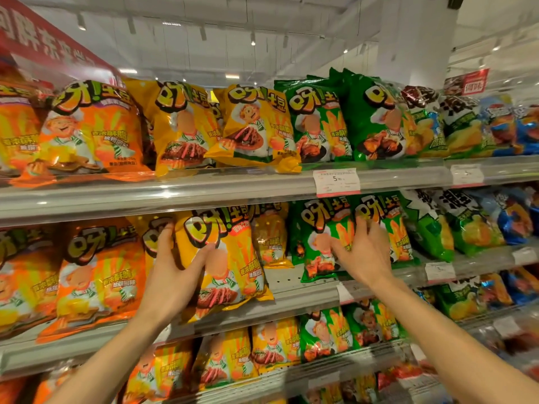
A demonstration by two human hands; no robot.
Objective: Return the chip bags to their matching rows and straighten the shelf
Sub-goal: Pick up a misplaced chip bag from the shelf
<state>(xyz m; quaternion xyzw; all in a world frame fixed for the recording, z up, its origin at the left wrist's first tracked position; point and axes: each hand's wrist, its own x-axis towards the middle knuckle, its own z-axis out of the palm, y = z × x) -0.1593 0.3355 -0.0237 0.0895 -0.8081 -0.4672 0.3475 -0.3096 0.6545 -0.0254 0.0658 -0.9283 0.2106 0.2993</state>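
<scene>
On the middle shelf, my left hand (172, 275) grips the left edge of a yellow chip bag (224, 258) that leans forward at the shelf front, thumb across its face. My right hand (361, 252) rests with spread fingers on the front of a green chip bag (323, 237), where it meets a second green bag (390, 225). Further back, behind the held one, stands another yellow bag (269, 237). Orange bags (99, 272) fill the row to the left.
The top shelf (204, 185) carries orange, yellow and green bags in rows; one yellow bag (256, 126) there sits tilted. A price tag (337, 180) hangs on the shelf rail. Lower shelves hold more yellow and green bags. Other snack brands fill the right side.
</scene>
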